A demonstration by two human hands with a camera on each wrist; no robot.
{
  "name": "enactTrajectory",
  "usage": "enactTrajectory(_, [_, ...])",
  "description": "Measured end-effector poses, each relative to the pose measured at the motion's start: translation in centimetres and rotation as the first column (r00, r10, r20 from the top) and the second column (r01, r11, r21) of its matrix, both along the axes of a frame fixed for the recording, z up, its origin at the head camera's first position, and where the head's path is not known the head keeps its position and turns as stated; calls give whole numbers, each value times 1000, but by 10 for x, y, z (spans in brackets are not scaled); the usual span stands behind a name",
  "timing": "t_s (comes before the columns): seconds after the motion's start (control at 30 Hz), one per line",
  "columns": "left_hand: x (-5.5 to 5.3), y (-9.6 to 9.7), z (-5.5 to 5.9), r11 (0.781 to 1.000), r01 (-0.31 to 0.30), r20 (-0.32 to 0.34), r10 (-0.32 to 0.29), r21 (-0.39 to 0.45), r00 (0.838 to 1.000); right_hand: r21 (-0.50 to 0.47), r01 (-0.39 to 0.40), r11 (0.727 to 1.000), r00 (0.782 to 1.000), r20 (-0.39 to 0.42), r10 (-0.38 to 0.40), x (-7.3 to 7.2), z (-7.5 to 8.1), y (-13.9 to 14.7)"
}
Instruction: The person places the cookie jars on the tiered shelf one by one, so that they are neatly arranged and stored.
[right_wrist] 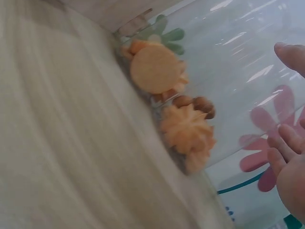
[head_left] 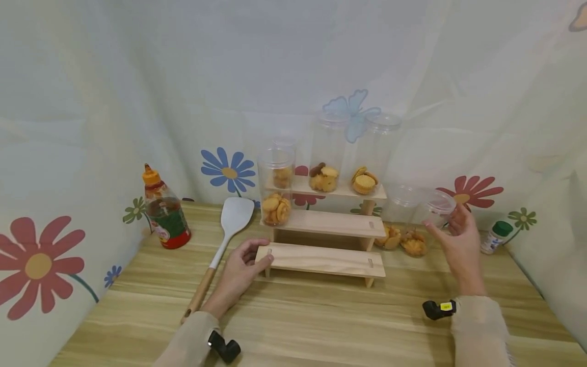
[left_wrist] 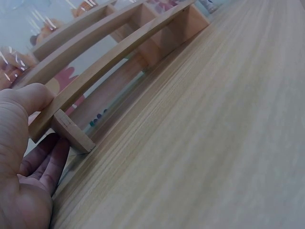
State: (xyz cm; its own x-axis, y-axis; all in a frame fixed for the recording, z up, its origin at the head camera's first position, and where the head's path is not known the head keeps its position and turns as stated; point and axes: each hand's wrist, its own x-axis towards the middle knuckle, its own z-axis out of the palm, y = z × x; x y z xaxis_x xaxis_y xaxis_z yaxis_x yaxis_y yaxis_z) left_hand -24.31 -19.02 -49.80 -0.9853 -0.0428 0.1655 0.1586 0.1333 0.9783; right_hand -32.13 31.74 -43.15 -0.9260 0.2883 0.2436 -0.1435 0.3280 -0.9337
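My left hand point(head_left: 239, 272) grips the left end of the lowest step of a wooden tiered stand point(head_left: 321, 259); in the left wrist view the thumb lies on top of the plank point(left_wrist: 102, 71), with the fingers at its end and below. On the right, my right hand point(head_left: 464, 250) holds a clear lidded jar point(head_left: 419, 221) near its top, thumb in front and fingers at the far side. Cookies point(right_wrist: 188, 131) lie at the bottom of that jar, which stands on the table. Touching or close beside it is another clear jar point(head_left: 398, 211) with cookies point(right_wrist: 155, 69).
Jars with cookies stand on the upper tiers: one jar point(head_left: 276, 178) on the middle step, several behind, including a tall jar point(head_left: 327, 148). At left are a sauce bottle point(head_left: 167, 214) and a spatula point(head_left: 236, 216). A green-capped shaker point(head_left: 496, 237) stands far right. A floral curtain point(head_left: 293, 66) hangs behind.
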Motion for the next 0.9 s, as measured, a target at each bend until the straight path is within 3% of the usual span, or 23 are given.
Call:
enactTrajectory(0.13, [0,1,1,1000,0,6,0,-5,1000,-26,-23,999,999,22,24,-2,-12,-3])
enactTrajectory(0.4, [0,1,0,1000,-10,6,10,-4,1000,23,-52,998,998,29,51,-3,-24,-12])
enactTrajectory(0.57, [0,1,0,1000,-4,6,4,2,1000,-17,-84,996,995,53,85,-6,-32,-13])
enactTrajectory(0.9, [0,1,1,1000,-7,10,7,-2,1000,-28,-101,995,994,45,102,-7,-35,-14])
